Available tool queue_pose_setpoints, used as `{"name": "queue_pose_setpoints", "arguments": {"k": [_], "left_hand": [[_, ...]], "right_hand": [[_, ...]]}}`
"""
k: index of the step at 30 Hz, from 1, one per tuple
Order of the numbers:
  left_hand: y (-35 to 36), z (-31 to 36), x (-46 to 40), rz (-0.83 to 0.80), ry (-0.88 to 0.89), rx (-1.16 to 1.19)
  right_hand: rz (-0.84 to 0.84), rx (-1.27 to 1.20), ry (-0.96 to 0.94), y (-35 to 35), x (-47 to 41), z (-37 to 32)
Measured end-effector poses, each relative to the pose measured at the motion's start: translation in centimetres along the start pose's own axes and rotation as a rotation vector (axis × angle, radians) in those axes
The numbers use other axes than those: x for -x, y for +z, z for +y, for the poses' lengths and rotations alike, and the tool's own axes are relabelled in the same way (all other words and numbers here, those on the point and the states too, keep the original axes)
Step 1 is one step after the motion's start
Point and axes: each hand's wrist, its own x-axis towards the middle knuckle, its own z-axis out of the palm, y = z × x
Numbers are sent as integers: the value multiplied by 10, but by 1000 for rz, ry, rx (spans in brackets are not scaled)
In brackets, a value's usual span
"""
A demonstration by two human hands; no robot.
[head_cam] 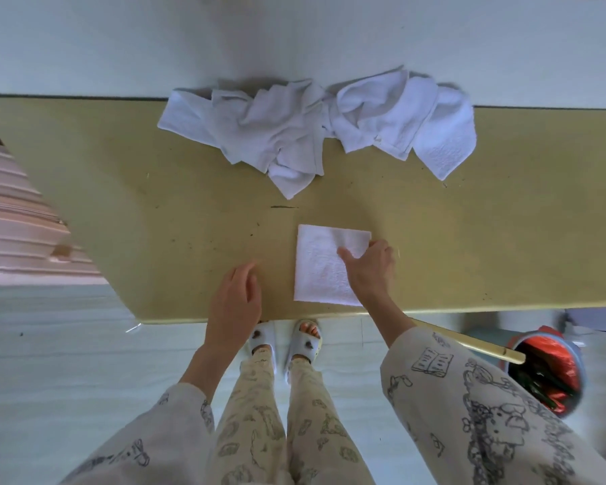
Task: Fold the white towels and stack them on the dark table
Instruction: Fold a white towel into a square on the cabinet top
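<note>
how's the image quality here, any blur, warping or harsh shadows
Head view: wide-angle warp bends the table edges and stretches the sleeves at the bottom corners; light is soft and even, with only faint shadows under the loose towels; the folded towel and both hands are fairly sharp, the red bin softer.

One folded white towel [324,266] lies at centre frame. One heap of crumpled white towels [315,131], number unclear, sits above it. Two hands; one bin [553,369], lower right.
</note>
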Motion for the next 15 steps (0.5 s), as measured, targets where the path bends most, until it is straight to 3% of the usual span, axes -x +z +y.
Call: {"name": "queue_pose_setpoints", "arguments": {"k": [6, 11, 15], "left_hand": [[-15, -19, 8, 12, -51, 86], [-34, -37, 10, -46, -105, 113], [-52, -42, 6, -63, -135, 127]], "right_hand": [[-64, 142, -33, 21, 17, -24], [-104, 104, 95, 28, 19, -36], [-146, 117, 82, 23, 22, -42]]}}
